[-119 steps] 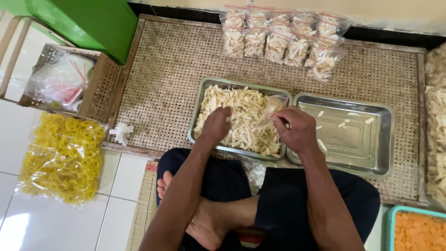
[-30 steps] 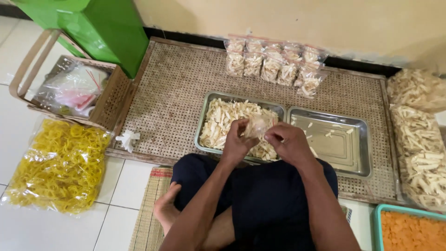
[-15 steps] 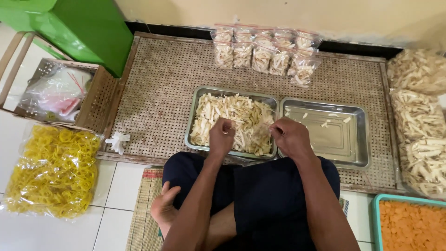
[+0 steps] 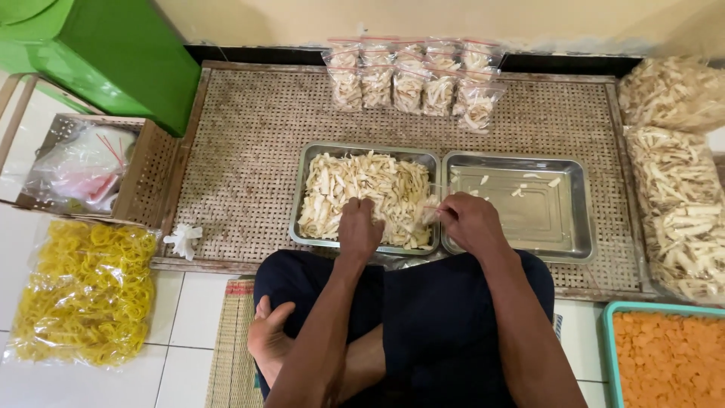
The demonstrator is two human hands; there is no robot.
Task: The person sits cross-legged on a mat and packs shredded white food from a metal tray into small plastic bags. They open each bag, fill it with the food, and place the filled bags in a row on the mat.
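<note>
- Left hand [image 4: 359, 229]: rested palm-down in the pale chip strips [image 4: 370, 193], fingers curled into the heap as if gathering a pinch; whether they had closed on any strips could not be told.
- Right hand [image 4: 468, 223]: fingers pinched on a small clear bag [image 4: 429, 215], held at the rim between the two trays.
- Left steel tray [image 4: 302, 196]: under the left fingers, heaped with the strips.
- Right steel tray [image 4: 563, 219]: beyond the right fingers, nearly bare, a few stray pieces.
- Row of filled small bags [image 4: 411, 83]: well ahead of both hands, on the woven mat [image 4: 242, 151].
- Large sacks of strips [image 4: 680, 196]: far off to the right-hand side.
- Bag of yellow rubber bands [image 4: 83, 291]: far off to the left-hand side, on the tiled floor.
- Step judged in hand: filling a bag. Next move would call for carrying strips across to the bag's mouth while it is held open.
</note>
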